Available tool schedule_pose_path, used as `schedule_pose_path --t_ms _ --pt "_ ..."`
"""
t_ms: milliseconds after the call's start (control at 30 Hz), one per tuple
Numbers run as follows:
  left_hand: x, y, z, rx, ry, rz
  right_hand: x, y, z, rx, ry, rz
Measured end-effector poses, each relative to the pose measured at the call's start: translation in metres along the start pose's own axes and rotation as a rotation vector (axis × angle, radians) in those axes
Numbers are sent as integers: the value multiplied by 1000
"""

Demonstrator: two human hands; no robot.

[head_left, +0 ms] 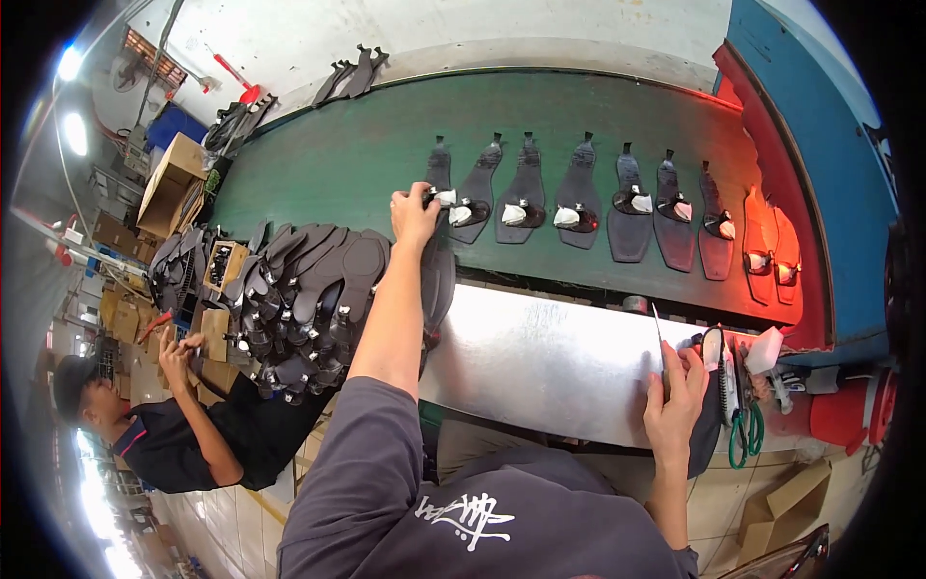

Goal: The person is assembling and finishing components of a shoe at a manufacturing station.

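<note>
My left hand (415, 217) reaches over the near edge of the green conveyor belt (338, 145). Its fingers are closed at the strap part of a dark flat sandal sole (439, 166), the leftmost in a row. Several more such dark sandal soles (586, 174) lie to the right, each with a black strap and a small whitish piece on it. Above the bare metal table (540, 357), my right hand (673, 396) is closed around a thin, pointed tool (659, 333), tip upward. Its exact kind is unclear.
A large pile of dark soles (309, 280) stands left of my arm. Further left is a co-worker (174, 434) with raised hands. A blue machine housing (820, 154) glows red inside at the belt's right end. Green-handled scissors (746, 434) and a brush (714, 349) sit at the table's right end.
</note>
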State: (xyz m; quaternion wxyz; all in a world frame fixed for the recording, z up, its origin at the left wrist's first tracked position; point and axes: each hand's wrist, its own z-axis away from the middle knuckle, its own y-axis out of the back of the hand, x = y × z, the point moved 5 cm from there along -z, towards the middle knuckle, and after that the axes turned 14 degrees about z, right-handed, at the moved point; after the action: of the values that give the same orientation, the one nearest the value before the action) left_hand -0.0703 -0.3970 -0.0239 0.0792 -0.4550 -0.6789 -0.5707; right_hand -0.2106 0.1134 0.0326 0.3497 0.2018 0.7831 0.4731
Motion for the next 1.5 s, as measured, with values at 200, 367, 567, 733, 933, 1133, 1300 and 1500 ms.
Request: schedule_pose_path --t_ms 200,367,567,733,933,1133,1300,1500 --pt "-11 54 4 190 -16 104 -5 9 10 47 -15 -57" --pt "12 93 2 338 -204 787 -25 30 18 115 93 -273" --pt "169 108 82 -43 76 1452 -41 -3 1 -271 -138 -1205" --pt "202 82 233 -584 540 1444 -87 -13 -26 -508 -84 -1977" --pt "188 54 293 -780 751 1707 -83 16 -16 -380 -35 -1773" --pt "173 55 302 -767 689 1631 -66 31 19 -311 106 -1118" --pt "168 53 304 -738 635 1654 -71 35 36 -286 90 -880" --pt "164 47 309 -643 690 1595 -74 25 42 -274 27 -884"
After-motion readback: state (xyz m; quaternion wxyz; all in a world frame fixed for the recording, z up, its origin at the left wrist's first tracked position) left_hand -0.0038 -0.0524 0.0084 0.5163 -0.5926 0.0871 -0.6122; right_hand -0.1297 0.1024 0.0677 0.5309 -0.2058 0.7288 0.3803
